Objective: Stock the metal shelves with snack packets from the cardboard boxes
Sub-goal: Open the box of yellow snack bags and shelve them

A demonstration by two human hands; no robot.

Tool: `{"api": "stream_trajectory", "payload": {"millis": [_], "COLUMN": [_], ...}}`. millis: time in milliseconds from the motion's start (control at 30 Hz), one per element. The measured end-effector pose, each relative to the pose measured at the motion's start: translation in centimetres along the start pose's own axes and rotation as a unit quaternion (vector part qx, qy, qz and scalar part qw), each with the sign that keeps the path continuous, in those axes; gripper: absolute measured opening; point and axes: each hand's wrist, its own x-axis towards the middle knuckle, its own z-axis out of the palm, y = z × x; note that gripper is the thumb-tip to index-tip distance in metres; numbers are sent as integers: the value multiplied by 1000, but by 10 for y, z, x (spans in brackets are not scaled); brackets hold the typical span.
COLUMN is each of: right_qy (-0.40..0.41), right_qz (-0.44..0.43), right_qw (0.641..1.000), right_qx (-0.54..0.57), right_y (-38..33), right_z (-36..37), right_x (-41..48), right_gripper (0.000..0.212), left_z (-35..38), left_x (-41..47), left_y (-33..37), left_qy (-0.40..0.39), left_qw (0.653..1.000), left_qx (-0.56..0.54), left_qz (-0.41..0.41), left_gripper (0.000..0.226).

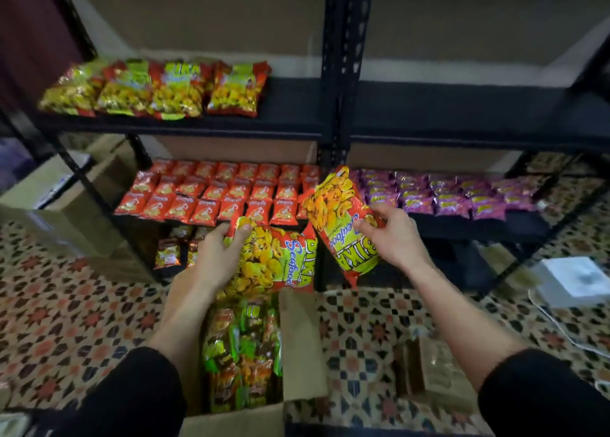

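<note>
Both hands are gripping snack packets over the open brown cardboard box, which is sitting on the patterned tile floor at the near edge. The left hand is curling its fingers over the far edge of a yellow-and-red foil seafood packet just above the box. The right hand is pinching a matching packet, tilted upside down, before the black metal shelves. Similar yellow packets are lying on the upper left shelf.

Plain beige wall behind; floor of patterned star tiles; white box on floor, right.
</note>
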Motion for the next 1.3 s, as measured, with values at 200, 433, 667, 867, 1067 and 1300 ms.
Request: {"api": "stream_trajectory", "payload": {"millis": [200, 433, 667, 867, 1067, 1300], "right_qy": [25, 22, 19, 32, 15, 39], "right_qz": [-67, -140, -222, -278, -316, -396], "right_qw": [997, 988, 967, 948, 942, 901], "right_qx": [-32, -53, -123, -151, -113, -172], "right_y": [-24, -57, -95, -128, -154, -189], "right_z": [-47, -74, -83, -77, -58, -45], "right_x": [48, 126, 196, 238, 280, 323], "right_gripper": [39, 37, 31, 31, 29, 37], "left_z": [2, 22, 21, 13, 8, 0], "left_x": [37, 88, 148, 169, 193, 223], "left_y": [54, 99, 122, 128, 137, 136], "left_qy": [105, 227, 355, 428, 483, 545], "left_qw": [993, 964, 919, 887, 861, 828], "left_qx": [-40, -135, -169, -174, -157, -132], "left_qz": [27, 26, 22, 6, -8, -10], "left_gripper": [78, 18, 39, 40, 41, 51]}}
